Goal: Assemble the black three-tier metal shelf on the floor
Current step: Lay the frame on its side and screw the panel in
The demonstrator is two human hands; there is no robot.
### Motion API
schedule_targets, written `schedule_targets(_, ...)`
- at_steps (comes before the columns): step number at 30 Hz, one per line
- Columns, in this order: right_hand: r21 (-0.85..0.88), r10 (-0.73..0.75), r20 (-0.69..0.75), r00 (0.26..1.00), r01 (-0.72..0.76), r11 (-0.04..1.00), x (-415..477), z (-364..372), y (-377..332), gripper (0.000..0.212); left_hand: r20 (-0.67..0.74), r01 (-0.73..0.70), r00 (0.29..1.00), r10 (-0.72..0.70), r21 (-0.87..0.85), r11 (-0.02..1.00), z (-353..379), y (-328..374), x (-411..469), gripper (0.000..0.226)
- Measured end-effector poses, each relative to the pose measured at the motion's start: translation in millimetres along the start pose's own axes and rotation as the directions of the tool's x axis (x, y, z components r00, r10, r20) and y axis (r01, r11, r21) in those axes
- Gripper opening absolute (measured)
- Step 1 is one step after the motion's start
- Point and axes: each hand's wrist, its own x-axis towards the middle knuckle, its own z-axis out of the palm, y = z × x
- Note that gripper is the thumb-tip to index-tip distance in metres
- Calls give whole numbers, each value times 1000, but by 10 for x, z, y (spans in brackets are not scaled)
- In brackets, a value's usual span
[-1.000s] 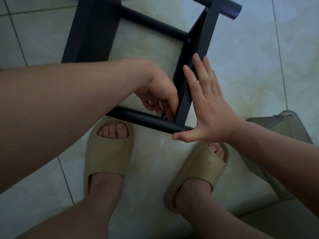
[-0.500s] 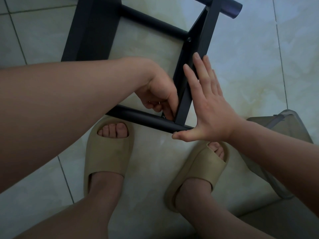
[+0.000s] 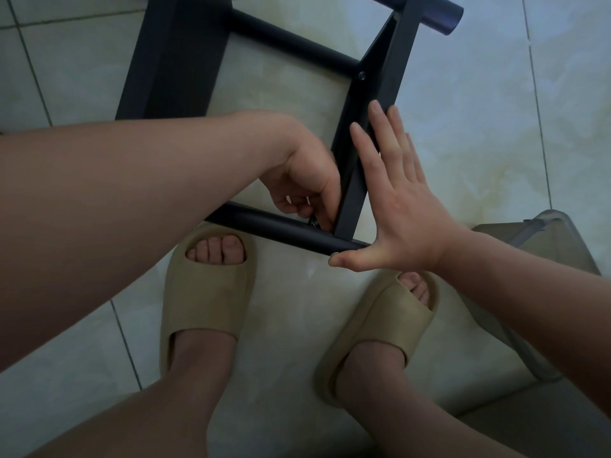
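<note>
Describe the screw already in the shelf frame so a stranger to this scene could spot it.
On the black shelf frame lying on the tiled floor, find the flat side bar that the right hand presses. Beyond its fingers, where the farther round crossbar meets that bar, sits the screw: a small grey round head in plain view, while the left hand hides the nearer joint.

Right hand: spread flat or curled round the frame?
Spread flat. The right hand lays straight fingers against the upright bar, thumb by the tube.
</note>
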Motion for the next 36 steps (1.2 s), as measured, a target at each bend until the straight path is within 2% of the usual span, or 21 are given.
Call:
schedule_targets(4,5,0,-1,1000,0,1000,-1,0,1,139,8,-15,1000,15,11,1000,0,2,8,13)
schedule_targets(14,10,-8,-11,1000,8,1000,1,20,12,139,9,-20,1000,20,-3,1000,32,-12,6,7)
schedule_targets(31,18,-9,-10,1000,9,1000,4,19,7,139,8,-131,991,135,-172,976,66,-88,41,17)
schedule_targets(36,14,-10,-8,1000,11,1000,4,11,3,139,28,-94,995,97,-89,992,13,-74,17,13)
